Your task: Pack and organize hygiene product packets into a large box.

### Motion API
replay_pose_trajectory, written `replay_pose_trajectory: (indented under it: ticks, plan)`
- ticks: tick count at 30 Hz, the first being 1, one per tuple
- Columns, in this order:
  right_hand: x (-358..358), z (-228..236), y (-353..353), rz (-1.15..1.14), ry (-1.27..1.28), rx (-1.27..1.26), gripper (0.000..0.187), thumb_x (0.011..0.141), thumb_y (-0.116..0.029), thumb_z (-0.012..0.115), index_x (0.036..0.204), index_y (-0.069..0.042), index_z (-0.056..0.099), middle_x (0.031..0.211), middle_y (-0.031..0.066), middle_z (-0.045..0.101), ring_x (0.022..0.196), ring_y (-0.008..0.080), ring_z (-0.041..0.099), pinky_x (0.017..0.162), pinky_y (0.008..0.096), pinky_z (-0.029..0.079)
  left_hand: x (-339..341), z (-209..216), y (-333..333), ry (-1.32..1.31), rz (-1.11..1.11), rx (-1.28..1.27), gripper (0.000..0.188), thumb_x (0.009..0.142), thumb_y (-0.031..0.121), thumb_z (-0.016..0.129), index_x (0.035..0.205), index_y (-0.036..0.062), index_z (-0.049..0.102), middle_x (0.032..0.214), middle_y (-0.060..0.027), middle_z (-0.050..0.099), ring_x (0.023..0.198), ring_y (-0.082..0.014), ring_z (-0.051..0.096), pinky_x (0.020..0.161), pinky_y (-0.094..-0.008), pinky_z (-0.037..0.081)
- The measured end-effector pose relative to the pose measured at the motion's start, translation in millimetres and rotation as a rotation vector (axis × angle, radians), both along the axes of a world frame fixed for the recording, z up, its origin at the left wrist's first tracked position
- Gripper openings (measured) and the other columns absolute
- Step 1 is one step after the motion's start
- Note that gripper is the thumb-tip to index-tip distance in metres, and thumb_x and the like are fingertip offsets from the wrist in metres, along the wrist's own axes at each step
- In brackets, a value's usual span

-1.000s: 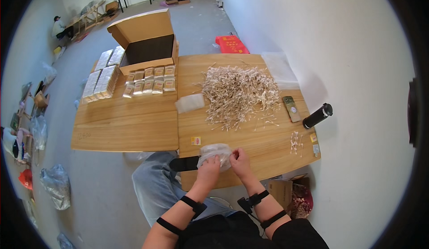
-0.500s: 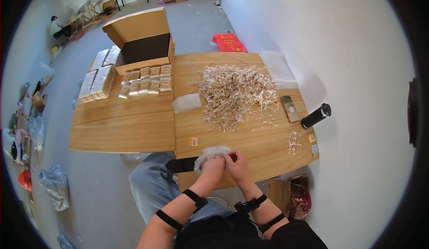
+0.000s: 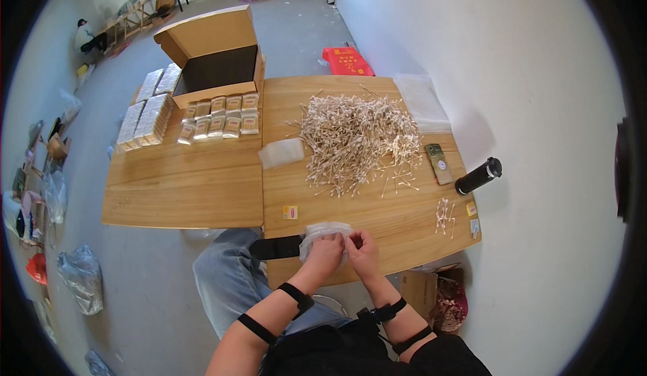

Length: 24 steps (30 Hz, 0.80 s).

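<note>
Pinching a crinkled plastic bag (image 3: 326, 227) in closed left grip (image 3: 323, 253) and closed right grip (image 3: 364, 250), near edge of table (image 3: 391, 217)!

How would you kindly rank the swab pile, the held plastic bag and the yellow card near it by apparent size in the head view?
Largest: swab pile
Next: plastic bag, partly covered
Smallest: yellow card
</note>
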State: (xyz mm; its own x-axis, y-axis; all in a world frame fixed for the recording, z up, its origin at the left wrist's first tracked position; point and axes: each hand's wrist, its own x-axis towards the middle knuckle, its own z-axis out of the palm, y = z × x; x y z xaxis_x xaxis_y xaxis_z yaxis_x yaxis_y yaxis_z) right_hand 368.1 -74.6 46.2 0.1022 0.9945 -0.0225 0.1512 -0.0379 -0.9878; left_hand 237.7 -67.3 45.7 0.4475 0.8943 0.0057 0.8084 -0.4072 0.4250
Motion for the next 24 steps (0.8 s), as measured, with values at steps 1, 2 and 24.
replay_pose_trajectory:
  ticks: [1, 2, 24]
  plan:
    - [-1.6, 6.2, -1.3, 0.004, 0.000, -0.001, 0.009, 0.088, -0.005, 0.065, 0.092, -0.004, 0.057, 0.077, -0.0023, 0.057, 0.068, 0.0046, 0.053, 0.062, 0.0207, 0.045, 0.9, -1.7, -0.3, 0.000, 0.004, -0.001, 0.022, 0.082, 0.016, 0.054, 0.096, 0.0013, 0.064, 0.111, -0.0136, 0.060, 0.101, -0.0307, 0.059, 0.077, -0.0455, 0.050]
    - [-4.1, 13.3, -2.7, 0.023, 0.008, -0.011, 0.009, 0.088, -0.005, 0.065, 0.092, -0.004, 0.057, 0.076, -0.0023, 0.057, 0.068, 0.0045, 0.053, 0.062, 0.0207, 0.045, 1.3, -4.2, -0.4, -0.056, 0.067, -0.078, 0.021, 0.083, 0.015, 0.054, 0.096, 0.0015, 0.064, 0.109, -0.0150, 0.061, 0.098, -0.0320, 0.060, 0.077, -0.0456, 0.050]
    - [4.4, 5.7, -6.1, 0.022, 0.029, -0.040, 0.008, 0.088, -0.007, 0.065, 0.090, -0.004, 0.058, 0.074, -0.0031, 0.058, 0.066, 0.0036, 0.052, 0.060, 0.0201, 0.044, -13.6, -10.4, -11.5, -0.012, 0.025, 0.218, 0.036, 0.082, 0.011, 0.056, 0.117, 0.0068, 0.057, 0.105, -0.0144, 0.062, 0.097, -0.0330, 0.062, 0.080, -0.0431, 0.051]
